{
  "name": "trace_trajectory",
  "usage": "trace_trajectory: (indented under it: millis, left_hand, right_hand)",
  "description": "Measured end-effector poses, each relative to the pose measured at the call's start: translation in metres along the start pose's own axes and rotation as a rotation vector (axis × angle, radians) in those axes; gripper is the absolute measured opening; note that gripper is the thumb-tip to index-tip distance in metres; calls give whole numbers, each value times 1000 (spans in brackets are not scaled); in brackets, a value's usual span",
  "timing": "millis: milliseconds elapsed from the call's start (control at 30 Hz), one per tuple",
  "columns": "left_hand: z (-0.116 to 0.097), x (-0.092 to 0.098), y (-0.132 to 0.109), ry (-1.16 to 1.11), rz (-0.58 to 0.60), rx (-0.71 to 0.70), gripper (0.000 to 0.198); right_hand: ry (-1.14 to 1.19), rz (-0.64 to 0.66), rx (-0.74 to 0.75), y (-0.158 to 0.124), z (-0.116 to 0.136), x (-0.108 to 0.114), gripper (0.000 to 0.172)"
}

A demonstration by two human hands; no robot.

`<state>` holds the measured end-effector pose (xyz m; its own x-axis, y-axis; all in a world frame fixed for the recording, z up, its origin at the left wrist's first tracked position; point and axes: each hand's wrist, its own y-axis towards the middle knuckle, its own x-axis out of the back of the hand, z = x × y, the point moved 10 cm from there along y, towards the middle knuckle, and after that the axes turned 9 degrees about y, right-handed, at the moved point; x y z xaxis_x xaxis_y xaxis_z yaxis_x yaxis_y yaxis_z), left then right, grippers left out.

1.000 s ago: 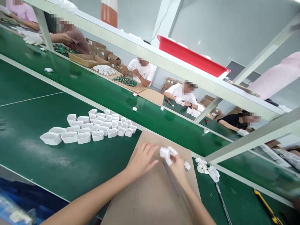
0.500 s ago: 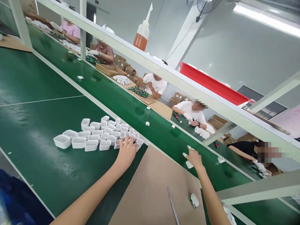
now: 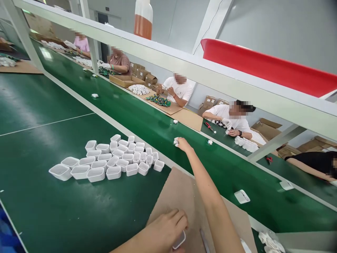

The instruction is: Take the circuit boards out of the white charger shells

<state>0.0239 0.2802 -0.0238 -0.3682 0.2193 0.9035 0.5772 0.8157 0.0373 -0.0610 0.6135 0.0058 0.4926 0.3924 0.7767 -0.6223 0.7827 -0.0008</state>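
Note:
My left hand (image 3: 168, 225) is closed around a small white plastic box (image 3: 180, 241), low over the brown cardboard sheet (image 3: 168, 196); part of the box is hidden under my fingers. Reaching across the green belt (image 3: 147, 130), my right hand (image 3: 183, 144) has its fingers closed on a small white part (image 3: 176, 141) with a dark edge. A metal tool, perhaps tweezers (image 3: 203, 240), lies on the cardboard between my forearms. Many open white boxes (image 3: 113, 172) stand in a cluster left of the cardboard.
A beam (image 3: 168, 56) crosses above the belt, carrying a bottle of orange liquid (image 3: 143, 21) and a red tray (image 3: 258, 66). White parts (image 3: 242, 196) ride on the belt. Co-workers (image 3: 181, 89) sit along its far side. White gloves (image 3: 271, 242) lie at lower right.
My left hand has drawn back from the box cluster to the cardboard with one white box. My right hand has shifted left along the belt and taken hold of a small white part.

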Motion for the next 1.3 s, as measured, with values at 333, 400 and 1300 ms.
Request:
trace_trajectory:
  millis: [333,400,1300]
  left_hand:
    - [-4,24,-10,-247,-6,-96,34]
    - [-5,31,-8,-260,-71,-90,36]
    - [-41,23,-25,-415,-263,-160,50]
  right_hand:
    - [619,-209,-175,-123,-21,15,35]
    - [775,-232,-181,-176,-13,12,37]
    - [1474,-384,-313,-439,20,-41,45]
